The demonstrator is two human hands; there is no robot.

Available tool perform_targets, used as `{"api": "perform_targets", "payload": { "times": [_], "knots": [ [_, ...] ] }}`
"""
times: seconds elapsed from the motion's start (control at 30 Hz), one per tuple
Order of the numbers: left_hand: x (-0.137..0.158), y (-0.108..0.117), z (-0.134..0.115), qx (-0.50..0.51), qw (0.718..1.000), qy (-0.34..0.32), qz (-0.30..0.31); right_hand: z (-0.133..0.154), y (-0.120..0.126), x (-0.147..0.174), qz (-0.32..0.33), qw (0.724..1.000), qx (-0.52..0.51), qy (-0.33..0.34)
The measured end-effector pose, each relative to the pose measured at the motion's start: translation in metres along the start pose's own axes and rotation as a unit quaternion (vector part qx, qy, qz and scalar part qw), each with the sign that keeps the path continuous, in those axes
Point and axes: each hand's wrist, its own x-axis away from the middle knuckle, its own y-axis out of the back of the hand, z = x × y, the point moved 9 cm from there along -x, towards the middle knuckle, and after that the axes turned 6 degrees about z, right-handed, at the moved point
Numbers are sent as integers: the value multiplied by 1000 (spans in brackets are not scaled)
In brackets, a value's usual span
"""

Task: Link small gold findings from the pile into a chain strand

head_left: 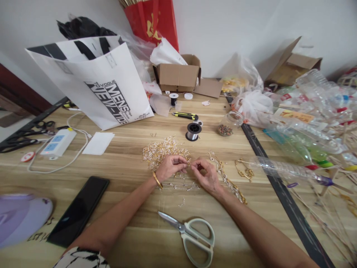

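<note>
My left hand, a gold bangle at its wrist, is closed in a pinch at the near edge of a pile of small gold and clear beaded pieces. Close beside it, fingertips almost meeting, my right hand is also pinched. Whatever lies between the fingertips is too small to name. Below the hands stretches a silver chain. Gold and silver chains lie right of my right hand, with a bunched gold chain farther right. Nearer me rest open scissors with pale handles.
Behind the pile stand a wire spool, a yellow-black cutter and a jar of small beads. A phone and power strip lie left, below a white bag. Plastic bottles crowd the right.
</note>
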Motion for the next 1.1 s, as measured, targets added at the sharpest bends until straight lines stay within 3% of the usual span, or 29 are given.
{"api": "perform_targets", "payload": {
  "times": [1.1],
  "knots": [
    [1, -5, 0, 1, 1000, -9, 18, 1, 0, -1, 2, 1000, -5, -1]
  ]
}}
